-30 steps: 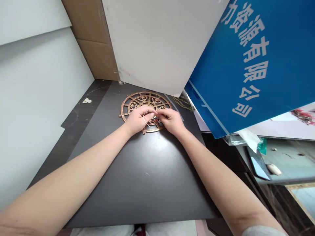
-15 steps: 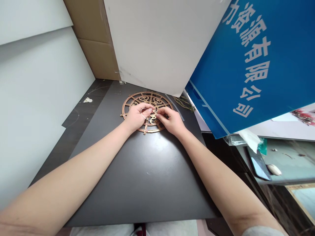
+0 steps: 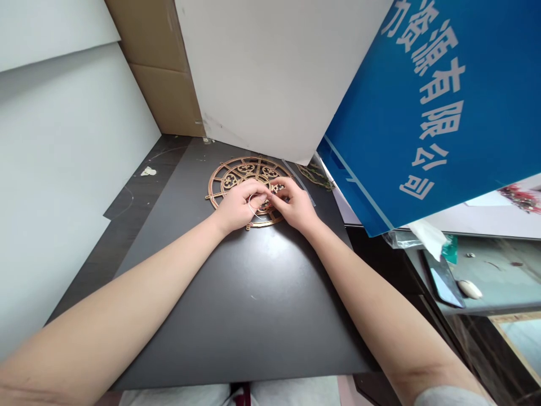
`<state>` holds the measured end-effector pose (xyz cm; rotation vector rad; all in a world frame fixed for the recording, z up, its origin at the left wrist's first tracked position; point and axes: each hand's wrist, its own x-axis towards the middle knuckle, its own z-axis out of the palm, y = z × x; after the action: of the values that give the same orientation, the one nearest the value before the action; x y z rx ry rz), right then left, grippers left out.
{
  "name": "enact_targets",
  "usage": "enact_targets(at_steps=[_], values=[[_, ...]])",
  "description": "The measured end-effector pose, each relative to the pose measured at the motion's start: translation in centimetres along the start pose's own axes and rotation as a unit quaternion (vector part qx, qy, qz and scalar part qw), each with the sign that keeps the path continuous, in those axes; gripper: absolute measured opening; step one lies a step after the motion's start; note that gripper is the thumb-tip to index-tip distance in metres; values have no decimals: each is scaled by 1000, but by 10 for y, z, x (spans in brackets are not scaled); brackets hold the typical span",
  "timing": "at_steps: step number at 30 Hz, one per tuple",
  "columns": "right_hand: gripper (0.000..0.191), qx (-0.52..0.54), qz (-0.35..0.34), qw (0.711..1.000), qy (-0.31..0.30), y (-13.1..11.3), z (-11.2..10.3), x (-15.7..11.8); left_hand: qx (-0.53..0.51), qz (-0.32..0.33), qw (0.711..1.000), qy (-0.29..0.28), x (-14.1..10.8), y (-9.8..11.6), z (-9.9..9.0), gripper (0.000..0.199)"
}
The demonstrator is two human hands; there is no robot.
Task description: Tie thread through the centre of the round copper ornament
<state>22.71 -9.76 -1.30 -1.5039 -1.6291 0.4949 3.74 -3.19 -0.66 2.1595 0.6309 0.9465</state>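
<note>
Head view showed a thin white string [image 3: 252, 212] looping near the centre of the frame, pinched in the left hand [image 3: 239, 204], its fingertips close against those of the right hand [image 3: 293, 203]; whether the right fingers gripped anything could not be told. Below both hands, a round openwork ornament [image 3: 258, 166] lay on the dark table [image 3: 236, 299], with a blue board [image 3: 406, 113] at upper right.

left hand [image 3: 236, 204], right hand [image 3: 298, 205], fingertips [image 3: 264, 191] closer together than just before
</note>
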Motion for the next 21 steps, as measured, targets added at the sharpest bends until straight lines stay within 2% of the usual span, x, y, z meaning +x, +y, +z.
enact_targets(at_steps=[4, 7, 15, 21], values=[[36, -26, -55, 998, -15, 3, 1, 3, 12, 19, 1000, -8, 0, -1, 1, 26], [34, -38, -71, 997, -17, 4, 1, 4, 14, 22, 1000, -15, -1, -1, 1, 28], [33, -46, -64, 997, -12, 1, 0, 2, 9, 23, 999, -27, -1, -2, 3, 34], [38, -20, -24, 999, 9, 0, 0, 2, 13, 1, 1000, -16, -1, 0, 2, 32]])
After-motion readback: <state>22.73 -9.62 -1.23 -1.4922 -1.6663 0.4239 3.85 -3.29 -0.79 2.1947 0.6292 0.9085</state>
